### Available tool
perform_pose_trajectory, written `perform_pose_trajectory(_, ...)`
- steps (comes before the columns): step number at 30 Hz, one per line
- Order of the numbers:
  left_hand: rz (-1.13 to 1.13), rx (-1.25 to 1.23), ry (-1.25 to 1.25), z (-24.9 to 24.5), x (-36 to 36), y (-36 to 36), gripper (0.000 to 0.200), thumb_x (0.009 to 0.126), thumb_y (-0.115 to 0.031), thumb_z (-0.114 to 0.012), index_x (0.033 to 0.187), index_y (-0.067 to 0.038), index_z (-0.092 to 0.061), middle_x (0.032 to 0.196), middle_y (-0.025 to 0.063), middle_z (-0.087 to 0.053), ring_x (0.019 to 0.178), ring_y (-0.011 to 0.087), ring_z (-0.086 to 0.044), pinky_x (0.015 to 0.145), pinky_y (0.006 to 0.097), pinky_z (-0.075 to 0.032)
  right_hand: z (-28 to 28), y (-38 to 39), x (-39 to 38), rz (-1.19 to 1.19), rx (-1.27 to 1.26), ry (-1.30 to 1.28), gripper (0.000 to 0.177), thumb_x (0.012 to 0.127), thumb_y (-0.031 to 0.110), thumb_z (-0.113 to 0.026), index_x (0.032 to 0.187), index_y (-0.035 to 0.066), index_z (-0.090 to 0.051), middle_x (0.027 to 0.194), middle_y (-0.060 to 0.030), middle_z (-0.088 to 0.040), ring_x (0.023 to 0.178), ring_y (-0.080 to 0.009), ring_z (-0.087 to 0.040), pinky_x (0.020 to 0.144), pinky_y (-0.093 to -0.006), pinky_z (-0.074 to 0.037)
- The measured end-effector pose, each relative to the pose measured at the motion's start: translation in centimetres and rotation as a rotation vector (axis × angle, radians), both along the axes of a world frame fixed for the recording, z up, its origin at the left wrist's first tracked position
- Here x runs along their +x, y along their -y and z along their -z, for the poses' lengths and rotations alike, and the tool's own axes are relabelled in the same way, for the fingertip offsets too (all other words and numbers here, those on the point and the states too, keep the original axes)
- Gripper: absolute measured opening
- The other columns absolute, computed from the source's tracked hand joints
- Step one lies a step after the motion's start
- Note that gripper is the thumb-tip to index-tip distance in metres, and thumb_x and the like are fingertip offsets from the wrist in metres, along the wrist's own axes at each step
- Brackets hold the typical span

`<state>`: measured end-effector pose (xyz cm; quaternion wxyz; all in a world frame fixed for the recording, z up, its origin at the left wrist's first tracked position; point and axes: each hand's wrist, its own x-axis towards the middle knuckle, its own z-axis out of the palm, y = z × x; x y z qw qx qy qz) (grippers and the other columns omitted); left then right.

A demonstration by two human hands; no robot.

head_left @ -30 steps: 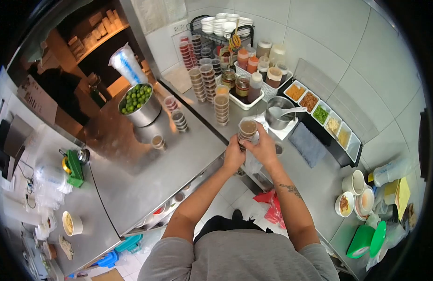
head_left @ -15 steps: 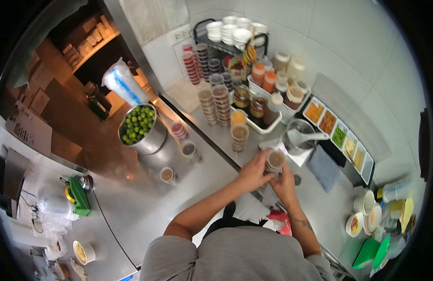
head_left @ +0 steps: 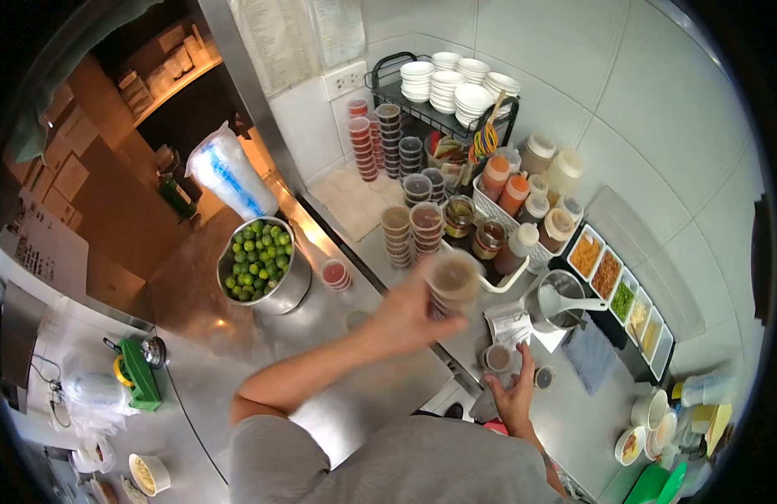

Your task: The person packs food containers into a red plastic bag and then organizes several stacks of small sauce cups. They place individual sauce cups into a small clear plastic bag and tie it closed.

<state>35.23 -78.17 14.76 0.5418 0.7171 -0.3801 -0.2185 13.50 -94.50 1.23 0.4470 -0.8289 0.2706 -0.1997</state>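
Note:
My left hand [head_left: 397,312] is closed around a stack of lidded sauce cups [head_left: 453,281] with brownish contents, blurred by motion, above the counter seam. Lower right, my right hand [head_left: 514,395] has its thumb and fingers around another brown-filled sauce cup [head_left: 496,359]; how firmly it grips is hard to see. Just right of that hand is a small cup with dark contents [head_left: 543,376]. Taller stacks of brown sauce cups [head_left: 396,235] stand beyond my left hand. A cup of red sauce [head_left: 336,274] sits to its left, and my left forearm hides part of the counter.
A metal pot of green limes [head_left: 258,262] stands at left. Behind the stacks are squeeze bottles [head_left: 513,193] in a basket and a rack of white bowls [head_left: 447,88]. At right are a steel pot with a ladle [head_left: 561,302], a blue-grey cloth [head_left: 590,357] and topping trays [head_left: 624,298].
Both hands were together on one stack of cups; now my left hand has moved away to the left with cups in its grasp. My right hand stays low around a cup. The view has shifted.

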Motion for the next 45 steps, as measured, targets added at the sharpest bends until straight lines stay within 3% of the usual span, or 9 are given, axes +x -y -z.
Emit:
perform_pose_trajectory(3, -0.207, 0.081, 0.139, 0.3, 9.1, -1.8, 0.071, 0.072, -0.02, -0.076, 0.127, -0.002, -0.033, 0.11, 0.0177, -0.061, 0.095, 0.0246, -0.062, 0.079, 0.0353, -0.05, 1.7, 0.1, -0.9, 0.034, -0.053, -0.024, 0.07, 0.075, 0.017, -0.074, 0.132, 0.005, -0.035, 0.127, -0.0169, -0.044, 0.116, -0.035, -0.048, 0.084, -0.0452, -0.049)
perform_pose_trajectory(4, -0.287, 0.012, 0.485, 1.3, 12.6, -2.3, 0.073, 0.07, -0.02, -0.077, 0.125, -0.002, -0.033, 0.107, 0.0193, -0.062, 0.101, 0.0308, -0.061, 0.084, 0.0379, -0.049, 2.6, 0.0, -1.1, 0.052, -0.056, -0.035, 0.068, 0.076, 0.017, -0.073, 0.13, 0.005, -0.035, 0.126, -0.0171, -0.044, 0.115, -0.0355, -0.048, 0.084, -0.0453, -0.048)
perform_pose_trajectory(10, -0.655, 0.145, 0.433, 7.9, 30.3, -2.9, 0.066, 0.069, -0.017, -0.076, 0.116, -0.001, -0.033, 0.107, 0.0233, -0.06, 0.102, 0.0373, -0.059, 0.084, 0.041, -0.047, 7.7, 0.5, -2.5, 0.119, -0.082, -0.045, 0.055, 0.08, 0.015, -0.069, 0.123, 0.002, -0.037, 0.12, -0.0194, -0.045, 0.109, -0.0372, -0.05, 0.084, -0.0439, -0.048)
perform_pose_trajectory(15, -0.794, 0.171, 0.4, 13.3, 37.8, -0.3, 0.065, 0.069, -0.015, -0.076, 0.115, 0.0, -0.033, 0.106, 0.0244, -0.06, 0.101, 0.0396, -0.059, 0.084, 0.0422, -0.047, 8.4, 0.6, -2.5, 0.094, -0.255, -0.081, 0.054, 0.079, 0.009, -0.062, 0.123, -0.004, -0.034, 0.11, -0.0296, -0.043, 0.097, -0.0479, -0.047, 0.082, -0.0493, -0.042)
perform_pose_trajectory(18, -0.76, 0.151, 0.397, 15.5, 40.3, 1.2, 0.064, 0.069, -0.015, -0.075, 0.115, 0.001, -0.034, 0.107, 0.0254, -0.059, 0.101, 0.0406, -0.058, 0.084, 0.0427, -0.047, 7.5, 0.6, -1.9, 0.051, -0.409, -0.108, 0.054, 0.078, 0.008, -0.061, 0.123, -0.004, -0.034, 0.109, -0.0296, -0.044, 0.096, -0.0484, -0.047, 0.081, -0.0496, -0.042)
perform_pose_trajectory(27, -0.792, 0.084, 0.467, 19.5, 42.7, 3.9, 0.056, 0.072, -0.009, -0.071, 0.113, 0.002, -0.034, 0.104, 0.0288, -0.057, 0.097, 0.044, -0.057, 0.083, 0.0453, -0.046, 7.0, 0.5, -1.7, 0.036, -0.391, -0.17, 0.049, 0.083, 0.013, -0.059, 0.122, -0.005, -0.034, 0.106, -0.0293, -0.046, 0.094, -0.0474, -0.048, 0.08, -0.05, -0.041)
perform_pose_trajectory(37, -0.825, 0.18, 0.33, 17.9, 40.6, 3.9, 0.05, 0.075, -0.004, -0.065, 0.115, 0.002, -0.036, 0.104, 0.0296, -0.059, 0.099, 0.0432, -0.057, 0.085, 0.0459, -0.046, 7.7, 0.7, -2.0, 0.028, -0.38, -0.143, 0.049, 0.083, 0.013, -0.059, 0.122, -0.005, -0.035, 0.104, -0.0294, -0.047, 0.092, -0.0471, -0.05, 0.077, -0.0496, -0.043)
perform_pose_trajectory(43, -0.932, 0.512, 0.426, 18.4, 41.5, 3.2, 0.041, 0.076, -0.009, -0.064, 0.11, 0.004, -0.046, 0.104, 0.03, -0.06, 0.1, 0.0409, -0.059, 0.085, 0.0436, -0.047, 7.4, 1.0, -1.9, -0.008, -0.4, -0.128, 0.048, 0.081, 0.011, -0.059, 0.121, -0.006, -0.036, 0.104, -0.0294, -0.047, 0.092, -0.0469, -0.049, 0.079, -0.05, -0.042)
perform_pose_trajectory(45, -0.788, 0.558, 0.246, 18.0, 42.0, 2.8, 0.045, 0.072, -0.011, -0.069, 0.108, 0.005, -0.048, 0.106, 0.0289, -0.06, 0.101, 0.0392, -0.059, 0.086, 0.042, -0.047, 7.2, 0.8, -1.8, 0.007, -0.36, -0.114, 0.047, 0.081, 0.011, -0.058, 0.12, -0.005, -0.037, 0.104, -0.0294, -0.047, 0.092, -0.0467, -0.049, 0.079, -0.0498, -0.042)
